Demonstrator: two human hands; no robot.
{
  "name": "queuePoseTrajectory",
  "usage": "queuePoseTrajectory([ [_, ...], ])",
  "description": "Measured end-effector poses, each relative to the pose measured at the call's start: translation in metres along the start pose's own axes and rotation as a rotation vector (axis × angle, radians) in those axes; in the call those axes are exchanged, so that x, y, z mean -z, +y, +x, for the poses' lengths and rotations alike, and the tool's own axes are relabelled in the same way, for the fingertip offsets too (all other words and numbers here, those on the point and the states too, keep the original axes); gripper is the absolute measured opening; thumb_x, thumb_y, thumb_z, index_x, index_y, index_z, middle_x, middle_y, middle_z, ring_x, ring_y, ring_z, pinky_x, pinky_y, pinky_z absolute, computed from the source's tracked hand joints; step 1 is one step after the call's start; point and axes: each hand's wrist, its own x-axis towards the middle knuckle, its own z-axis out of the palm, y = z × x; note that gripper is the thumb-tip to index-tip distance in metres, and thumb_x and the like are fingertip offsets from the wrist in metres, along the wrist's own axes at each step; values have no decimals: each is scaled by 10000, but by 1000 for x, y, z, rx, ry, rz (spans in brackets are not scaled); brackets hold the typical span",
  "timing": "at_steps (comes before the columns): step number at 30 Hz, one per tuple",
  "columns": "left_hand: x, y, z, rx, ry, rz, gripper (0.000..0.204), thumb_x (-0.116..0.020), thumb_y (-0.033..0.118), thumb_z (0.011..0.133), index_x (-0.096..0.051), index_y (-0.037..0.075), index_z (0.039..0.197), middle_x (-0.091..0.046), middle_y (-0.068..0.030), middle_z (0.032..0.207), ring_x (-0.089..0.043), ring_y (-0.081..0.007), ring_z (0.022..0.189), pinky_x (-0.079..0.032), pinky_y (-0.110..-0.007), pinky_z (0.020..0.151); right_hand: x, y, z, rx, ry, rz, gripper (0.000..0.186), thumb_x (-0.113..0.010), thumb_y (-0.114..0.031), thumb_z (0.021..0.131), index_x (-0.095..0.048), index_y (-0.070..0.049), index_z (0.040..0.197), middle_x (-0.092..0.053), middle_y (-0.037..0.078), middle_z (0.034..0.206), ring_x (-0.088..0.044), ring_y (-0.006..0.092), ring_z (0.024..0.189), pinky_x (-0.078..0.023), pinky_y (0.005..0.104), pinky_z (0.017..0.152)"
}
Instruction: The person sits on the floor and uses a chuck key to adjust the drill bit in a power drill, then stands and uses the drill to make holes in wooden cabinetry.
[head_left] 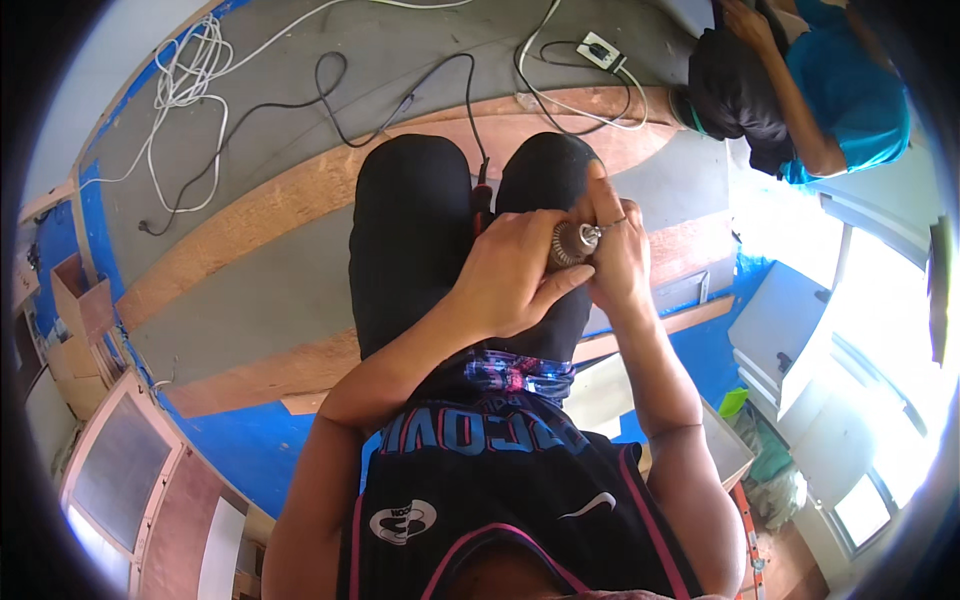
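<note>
Over my right thigh I hold the toothed metal chuck [570, 246] of what looks like a corded power drill. My left hand [512, 262] is closed around its near side, thumb pressed along the chuck. On the other side my right hand [622, 262] is closed at the chuck's tip, beside a thin metal piece [612, 224] too small to identify. The tool's red and black handle [482, 205] shows between my knees, with a black cord [470, 100] running away from it. My hands hide most of the tool body.
Curved wooden strips [240, 235] cross the grey surface ahead. A coiled white cable [195, 75] lies far left, and a white power strip [600, 52] lies far ahead. Another person in a teal shirt [850, 90] sits at far right. A white cabinet [780, 325] stands right.
</note>
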Motion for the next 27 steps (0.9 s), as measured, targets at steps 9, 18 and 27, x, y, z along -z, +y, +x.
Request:
queuePoseTrajectory([
  [9, -1, -27, -10, -39, 106, -95, 498, -760, 379, 897, -569, 13, 1173, -684, -187, 941, -679, -398, 835, -550, -449, 738, -21, 23, 5, 344, 139, -170, 631, -510, -451, 1082, -527, -25, 617, -453, -11, 575, -376, 70, 565, -295, 279, 524],
  [18, 4, -36, -18, -7, 106, -126, 495, -744, 397, 917, -565, 2, 1155, -686, -176, 894, -705, -366, 802, -564, -417, 702, -33, 30, 4, 464, 114, -227, 604, -479, -374, 1107, -553, 10, 646, -471, -7, 583, -382, 68, 553, -311, 282, 510],
  [27, 14, -23, -13, 29, 150, -288, 509, -691, 404, 963, -529, -23, 1188, -668, -163, 860, -681, -332, 744, -531, -412, 676, 10, 2, 9, -59, -545, 314, 367, -518, -333, 1089, -599, 18, 1026, -628, 56, 752, -594, 111, 629, -454, 236, 612],
])
